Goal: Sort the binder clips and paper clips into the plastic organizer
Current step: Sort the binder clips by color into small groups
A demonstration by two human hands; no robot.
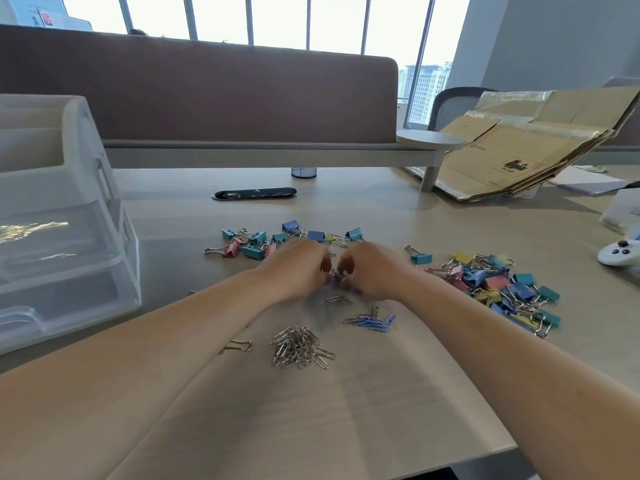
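A clear plastic organizer (69,220) stands at the left edge of the table (346,410), with a few gold paper clips (31,230) showing through the front of one of its drawers. Near the person's left forearm lies a loose wire clip handle (239,346), and just right of it a heap of silver paper clips (299,348). Farther back, a scatter of blue, teal, pink and yellow binder clips (263,242) lies behind the hands, with a black cable slot (254,194) and a mesh pen cup (303,172) beyond. At center, the left hand (298,271) and right hand (370,271) meet just above the table. Each grip is closed, fingers curled inward, and the fingertips of both pinch a small bluish clip (335,276) between them; blur hides which kind of clip it is. A single silver paper clip (341,299) lies just below the hands, and a small bunch of blue paper clips (375,322) sits slightly to the right. A lone teal binder clip (420,258) rests beside the right wrist, and a larger mixed-color pile of binder clips (502,289) spreads out past the right forearm. Flattened cardboard boxes (519,150) lean at the back right, and a white game controller (620,252) lies at the far right edge.
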